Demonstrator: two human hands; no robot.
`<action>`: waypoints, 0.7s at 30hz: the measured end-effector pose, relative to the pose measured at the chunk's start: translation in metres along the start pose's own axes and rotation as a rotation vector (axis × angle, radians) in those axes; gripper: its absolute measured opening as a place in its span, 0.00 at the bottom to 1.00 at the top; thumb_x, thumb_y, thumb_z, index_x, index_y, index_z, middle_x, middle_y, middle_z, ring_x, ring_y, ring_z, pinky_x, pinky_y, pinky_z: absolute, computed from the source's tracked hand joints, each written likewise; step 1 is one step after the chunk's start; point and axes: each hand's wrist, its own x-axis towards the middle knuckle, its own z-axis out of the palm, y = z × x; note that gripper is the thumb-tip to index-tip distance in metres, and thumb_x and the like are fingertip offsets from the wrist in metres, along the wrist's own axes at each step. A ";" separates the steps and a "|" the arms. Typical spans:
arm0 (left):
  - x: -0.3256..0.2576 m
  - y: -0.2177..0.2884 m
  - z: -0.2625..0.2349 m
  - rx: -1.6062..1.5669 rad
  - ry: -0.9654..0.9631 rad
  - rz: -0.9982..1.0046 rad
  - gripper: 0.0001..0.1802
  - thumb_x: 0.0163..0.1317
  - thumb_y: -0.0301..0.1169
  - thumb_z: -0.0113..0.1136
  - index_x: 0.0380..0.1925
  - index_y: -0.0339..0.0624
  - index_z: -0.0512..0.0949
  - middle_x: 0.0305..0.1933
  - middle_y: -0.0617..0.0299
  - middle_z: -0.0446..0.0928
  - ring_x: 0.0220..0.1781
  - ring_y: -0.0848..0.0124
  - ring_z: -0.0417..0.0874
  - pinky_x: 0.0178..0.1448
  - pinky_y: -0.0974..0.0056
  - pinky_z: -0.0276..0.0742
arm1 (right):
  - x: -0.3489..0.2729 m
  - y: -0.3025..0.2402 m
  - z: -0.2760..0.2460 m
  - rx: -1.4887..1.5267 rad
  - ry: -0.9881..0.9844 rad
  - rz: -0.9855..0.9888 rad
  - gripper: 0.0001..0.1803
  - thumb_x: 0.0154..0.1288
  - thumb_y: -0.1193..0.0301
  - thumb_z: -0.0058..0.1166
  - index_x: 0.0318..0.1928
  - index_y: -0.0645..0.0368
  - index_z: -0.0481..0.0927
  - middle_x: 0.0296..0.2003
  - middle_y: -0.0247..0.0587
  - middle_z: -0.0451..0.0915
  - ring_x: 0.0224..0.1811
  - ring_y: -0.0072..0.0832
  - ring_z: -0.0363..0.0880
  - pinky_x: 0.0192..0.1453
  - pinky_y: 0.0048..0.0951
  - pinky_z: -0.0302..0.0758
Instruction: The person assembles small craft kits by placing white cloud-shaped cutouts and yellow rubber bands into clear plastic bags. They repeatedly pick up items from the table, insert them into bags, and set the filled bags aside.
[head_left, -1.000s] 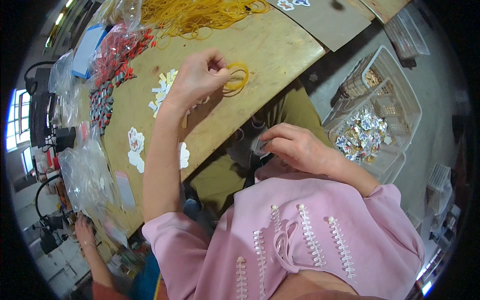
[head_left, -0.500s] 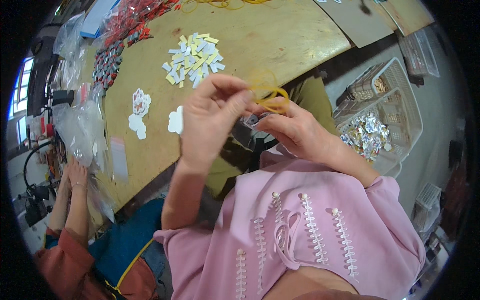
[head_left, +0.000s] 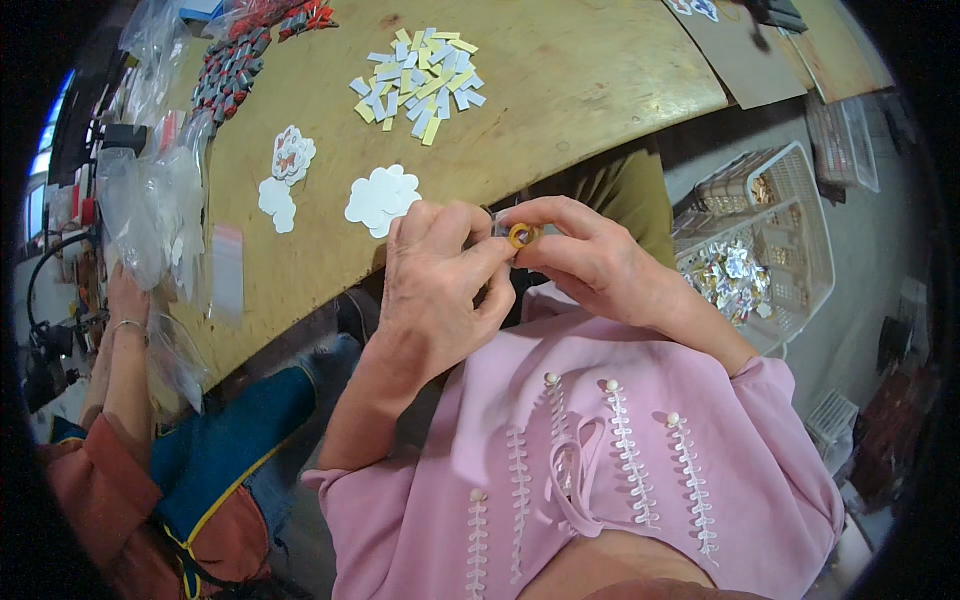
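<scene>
Rubber loops (head_left: pixel 513 231), slack earlier, now appear tightly coiled, clamped between left fingers (head_left: pixel 484 261) and right fingers (head_left: pixel 557 213).

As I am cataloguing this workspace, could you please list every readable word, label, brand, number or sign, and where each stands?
No text can be read.
Looped yellow rubber band: no text visible.
Scalloped white flat cutouts with coloured print: marks too small.
Multicoloured shiny cutouts in the white plastic basket: too small, blurred.
</scene>
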 end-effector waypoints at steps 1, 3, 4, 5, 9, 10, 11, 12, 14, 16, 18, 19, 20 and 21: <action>0.000 -0.001 -0.004 0.007 -0.074 -0.005 0.08 0.52 0.25 0.71 0.34 0.45 0.87 0.35 0.62 0.80 0.45 0.60 0.79 0.50 0.54 0.74 | 0.000 0.000 0.000 -0.016 -0.005 -0.010 0.16 0.58 0.86 0.64 0.47 0.63 0.84 0.58 0.52 0.80 0.56 0.48 0.84 0.55 0.39 0.85; -0.001 -0.003 -0.011 0.016 -0.223 -0.016 0.06 0.55 0.27 0.71 0.34 0.45 0.87 0.34 0.60 0.80 0.43 0.58 0.80 0.53 0.54 0.76 | -0.001 -0.001 0.005 0.033 -0.057 0.002 0.16 0.57 0.85 0.63 0.47 0.63 0.84 0.58 0.52 0.80 0.55 0.47 0.84 0.54 0.39 0.85; -0.003 -0.006 -0.011 0.047 -0.330 -0.026 0.06 0.56 0.29 0.71 0.34 0.45 0.87 0.33 0.60 0.81 0.42 0.58 0.82 0.52 0.54 0.77 | -0.002 -0.001 0.007 0.057 -0.082 0.009 0.16 0.57 0.85 0.63 0.47 0.63 0.84 0.58 0.51 0.80 0.55 0.47 0.84 0.53 0.38 0.85; -0.007 -0.009 -0.009 0.081 -0.434 -0.043 0.05 0.57 0.31 0.70 0.34 0.46 0.87 0.33 0.60 0.82 0.42 0.58 0.83 0.52 0.54 0.78 | -0.001 -0.004 0.008 0.077 -0.113 0.009 0.16 0.57 0.85 0.63 0.47 0.63 0.84 0.57 0.51 0.80 0.54 0.46 0.84 0.53 0.38 0.85; -0.011 -0.013 -0.008 0.154 -0.762 -0.121 0.08 0.63 0.37 0.65 0.37 0.49 0.88 0.33 0.58 0.87 0.40 0.57 0.89 0.48 0.51 0.79 | 0.002 -0.008 0.013 0.124 -0.160 -0.003 0.15 0.59 0.83 0.61 0.48 0.64 0.83 0.55 0.50 0.80 0.54 0.46 0.83 0.52 0.37 0.85; -0.013 -0.017 -0.008 0.118 -0.736 -0.103 0.09 0.63 0.36 0.67 0.40 0.47 0.87 0.34 0.55 0.88 0.37 0.57 0.90 0.43 0.52 0.81 | 0.003 -0.009 0.013 0.128 -0.149 0.014 0.15 0.60 0.83 0.61 0.48 0.64 0.83 0.55 0.50 0.80 0.53 0.45 0.84 0.52 0.37 0.85; -0.012 -0.018 -0.011 0.022 -0.633 -0.144 0.10 0.62 0.36 0.68 0.41 0.47 0.86 0.33 0.56 0.88 0.36 0.57 0.89 0.41 0.52 0.81 | 0.003 -0.009 0.012 0.126 -0.133 0.032 0.15 0.60 0.83 0.61 0.48 0.64 0.83 0.55 0.50 0.80 0.53 0.45 0.84 0.52 0.37 0.85; -0.010 -0.015 -0.017 -0.073 -0.530 -0.184 0.10 0.62 0.36 0.69 0.42 0.47 0.86 0.33 0.56 0.87 0.34 0.57 0.89 0.39 0.52 0.81 | 0.003 -0.006 0.011 0.100 -0.102 0.020 0.14 0.60 0.82 0.62 0.48 0.64 0.83 0.55 0.50 0.81 0.53 0.45 0.84 0.52 0.37 0.85; -0.010 -0.009 -0.028 -0.203 -0.418 -0.295 0.12 0.61 0.34 0.71 0.43 0.47 0.83 0.31 0.56 0.85 0.30 0.57 0.87 0.35 0.54 0.80 | 0.005 0.000 0.009 0.050 -0.045 -0.012 0.14 0.61 0.81 0.63 0.49 0.65 0.83 0.53 0.49 0.81 0.52 0.44 0.84 0.52 0.37 0.86; -0.010 -0.007 -0.019 -0.162 -0.370 -0.232 0.10 0.60 0.33 0.72 0.40 0.47 0.84 0.27 0.56 0.83 0.28 0.58 0.86 0.34 0.55 0.79 | 0.008 -0.001 0.008 0.038 -0.053 -0.027 0.13 0.63 0.80 0.63 0.48 0.65 0.83 0.53 0.48 0.82 0.52 0.44 0.85 0.51 0.37 0.86; -0.021 -0.018 0.001 -0.019 -0.351 -0.116 0.09 0.60 0.35 0.71 0.37 0.47 0.84 0.27 0.56 0.83 0.29 0.55 0.86 0.35 0.53 0.79 | 0.009 -0.002 0.011 0.027 -0.081 -0.033 0.11 0.64 0.79 0.63 0.48 0.65 0.83 0.52 0.48 0.82 0.51 0.44 0.85 0.50 0.36 0.86; -0.028 -0.022 0.006 0.000 -0.371 -0.131 0.09 0.60 0.36 0.71 0.37 0.46 0.84 0.28 0.55 0.83 0.29 0.54 0.86 0.35 0.52 0.80 | 0.008 -0.001 0.015 0.022 -0.101 -0.030 0.11 0.65 0.79 0.64 0.47 0.65 0.84 0.51 0.48 0.82 0.51 0.44 0.85 0.50 0.36 0.86; -0.029 -0.023 0.008 0.015 -0.394 -0.138 0.10 0.60 0.37 0.70 0.37 0.46 0.84 0.29 0.54 0.84 0.30 0.53 0.86 0.36 0.50 0.80 | 0.006 0.000 0.017 0.013 -0.115 -0.020 0.10 0.66 0.78 0.64 0.47 0.65 0.84 0.51 0.47 0.82 0.50 0.44 0.85 0.49 0.36 0.86; -0.029 -0.023 0.008 0.030 -0.418 -0.146 0.10 0.61 0.38 0.70 0.36 0.46 0.84 0.30 0.53 0.84 0.31 0.51 0.85 0.37 0.49 0.80 | 0.008 -0.001 0.017 0.038 -0.091 -0.007 0.10 0.65 0.79 0.64 0.47 0.65 0.84 0.51 0.47 0.82 0.50 0.44 0.86 0.49 0.36 0.86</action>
